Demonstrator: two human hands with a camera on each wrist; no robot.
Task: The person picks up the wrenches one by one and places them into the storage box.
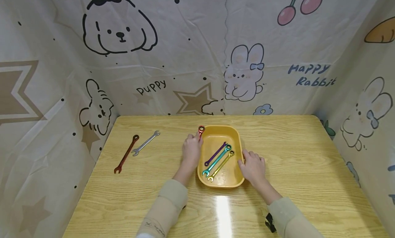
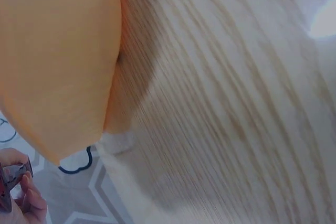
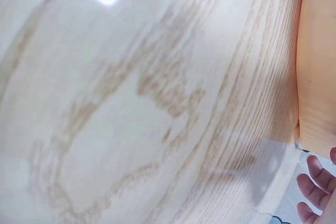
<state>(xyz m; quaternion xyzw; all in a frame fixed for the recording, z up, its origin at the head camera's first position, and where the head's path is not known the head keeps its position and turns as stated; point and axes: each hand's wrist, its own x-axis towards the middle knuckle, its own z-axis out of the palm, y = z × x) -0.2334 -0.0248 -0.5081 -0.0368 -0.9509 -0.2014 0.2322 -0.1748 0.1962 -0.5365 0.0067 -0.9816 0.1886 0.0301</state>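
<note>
The left hand (image 1: 192,149) grasped a red metal ring-ended wrench (image 1: 201,132), long axis pointing away, at the yellow rectangular plastic tray (image 1: 220,186)'s left rim; the right hand (image 1: 253,164), unclenched, lay opposite.

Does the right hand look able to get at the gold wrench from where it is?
Probably yes: the right hand is at the yellow tray, whose side wall alone seems to separate it from the gold combination wrench; nothing lies over that wrench.
</note>
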